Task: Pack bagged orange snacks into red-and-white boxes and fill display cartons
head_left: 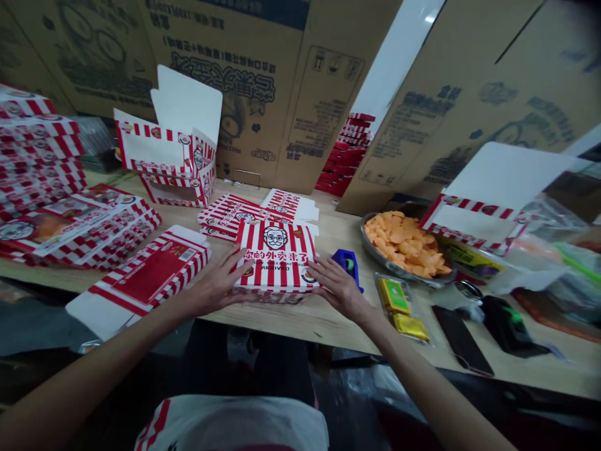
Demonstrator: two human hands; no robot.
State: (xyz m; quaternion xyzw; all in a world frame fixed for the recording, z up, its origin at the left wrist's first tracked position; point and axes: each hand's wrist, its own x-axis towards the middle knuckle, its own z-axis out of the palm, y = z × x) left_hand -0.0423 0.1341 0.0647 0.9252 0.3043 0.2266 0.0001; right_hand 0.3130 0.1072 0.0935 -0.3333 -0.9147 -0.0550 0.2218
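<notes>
A red-and-white striped cardboard box [276,254] with a closed lid and a printed cartoon face sits near the table's front edge. My left hand [216,282] holds its left side, with the fingers reaching onto the lid. On the opposite side my right hand [339,285] holds the box by its right edge, fingers extended over the corner. A blue tape dispenser [348,266] stands just beyond my right hand. Left of my left hand lies a flat folded carton [159,269], its red panel upward. More flat striped cartons [230,214] lie behind the box.
Stacks of striped cartons [107,225] fill the left side. An open box [181,156] stands at the back. To the right are a metal bowl [404,266] of orange chips, yellow packets [397,297], a dark phone-like slab [462,338] and another open box [474,219]. Large cardboard sheets [263,81] line the back.
</notes>
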